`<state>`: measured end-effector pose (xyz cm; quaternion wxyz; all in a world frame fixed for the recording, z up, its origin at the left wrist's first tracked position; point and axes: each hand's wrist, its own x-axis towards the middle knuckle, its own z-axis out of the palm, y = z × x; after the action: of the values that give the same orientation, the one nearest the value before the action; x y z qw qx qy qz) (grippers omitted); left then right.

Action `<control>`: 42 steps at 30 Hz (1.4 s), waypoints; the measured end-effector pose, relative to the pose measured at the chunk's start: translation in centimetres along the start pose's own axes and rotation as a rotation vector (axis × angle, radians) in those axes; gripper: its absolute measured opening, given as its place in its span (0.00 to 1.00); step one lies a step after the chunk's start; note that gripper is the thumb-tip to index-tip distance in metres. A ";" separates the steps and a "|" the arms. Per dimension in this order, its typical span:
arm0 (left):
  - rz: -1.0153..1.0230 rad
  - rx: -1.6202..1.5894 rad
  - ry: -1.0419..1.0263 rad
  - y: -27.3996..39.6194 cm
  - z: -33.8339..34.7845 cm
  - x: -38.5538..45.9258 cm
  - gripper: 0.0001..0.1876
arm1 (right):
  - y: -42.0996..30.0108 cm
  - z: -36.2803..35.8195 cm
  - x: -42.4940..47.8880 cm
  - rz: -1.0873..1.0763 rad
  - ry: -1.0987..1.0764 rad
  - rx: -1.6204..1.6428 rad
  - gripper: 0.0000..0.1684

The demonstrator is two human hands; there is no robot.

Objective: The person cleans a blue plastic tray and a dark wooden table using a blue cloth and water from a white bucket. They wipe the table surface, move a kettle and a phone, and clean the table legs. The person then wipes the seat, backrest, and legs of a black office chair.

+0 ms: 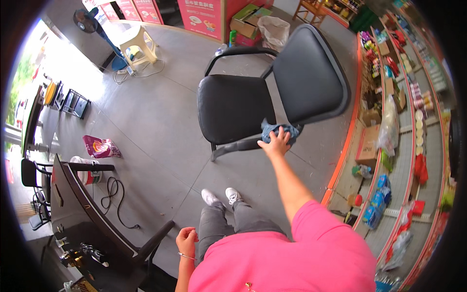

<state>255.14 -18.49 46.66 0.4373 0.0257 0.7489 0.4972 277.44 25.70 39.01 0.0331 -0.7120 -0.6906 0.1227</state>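
My right hand (pixel 277 144) is closed over a crumpled blue cloth (pixel 279 131), which rests on the near armrest (pixel 244 145) of a black office chair (pixel 235 107), close to where the armrest meets the backrest (pixel 310 76). The chair stands in front of me with its seat to the left and its backrest to the right. My left hand (pixel 186 239), a bracelet at its wrist, hangs beside my left thigh with curled fingers and nothing visible in it.
Store shelves (pixel 365 146) with packaged goods line the right side. At left stand a dark table (pixel 87 219), a bucket (pixel 85 175) and a purple bag (pixel 101 146); a black cable (pixel 122 204) lies on the floor. Farther off are a stool (pixel 138 43) and a fan (pixel 85 22).
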 end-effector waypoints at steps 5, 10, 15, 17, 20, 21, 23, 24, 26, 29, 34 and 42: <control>-0.062 0.128 -0.144 2.9 3.6 7.3 0.05 | -4.6 2.4 -1.1 -0.247 0.126 -0.019 0.17; 0.395 0.566 -0.301 7.2 13.5 19.8 0.09 | -9.2 2.7 0.3 -0.188 -0.202 0.817 0.16; 0.598 0.706 -0.180 11.8 25.3 25.9 0.17 | -12.3 -3.4 8.1 0.190 -0.373 1.346 0.26; 0.572 0.699 -0.214 11.8 28.9 26.7 0.18 | -10.0 -2.7 12.5 0.187 -0.355 1.256 0.29; 0.603 0.691 -0.214 9.8 33.5 28.1 0.20 | -3.6 4.3 19.9 0.091 -0.217 0.405 0.50; 0.633 0.727 -0.163 8.6 34.7 28.3 0.18 | -2.4 6.5 22.1 0.158 -0.265 0.272 0.68; 0.780 0.765 -0.074 8.3 36.2 29.3 0.11 | 0.5 13.7 25.0 0.168 -0.258 0.212 0.74; 0.835 0.726 -0.052 8.3 36.4 29.8 0.12 | 0.2 16.5 25.4 0.114 -0.289 0.110 0.75; 0.851 0.706 -0.027 7.8 36.5 30.6 0.10 | -3.3 19.5 26.7 0.081 -0.067 -0.144 0.67; 0.816 0.723 -0.050 8.0 36.8 31.3 0.09 | -4.7 23.6 25.5 -0.305 0.219 0.043 0.47; 0.751 0.743 -0.113 8.1 37.4 31.8 0.06 | -16.1 26.1 19.9 -0.886 -0.156 0.341 0.28; 0.746 0.746 -0.119 7.9 37.7 31.4 0.07 | -8.3 23.2 23.5 -1.397 -0.344 0.493 0.23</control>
<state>258.25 27.62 28.32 0.2336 0.4724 0.7888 0.3164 264.65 46.49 15.36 0.1533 -0.0519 -0.9288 0.3333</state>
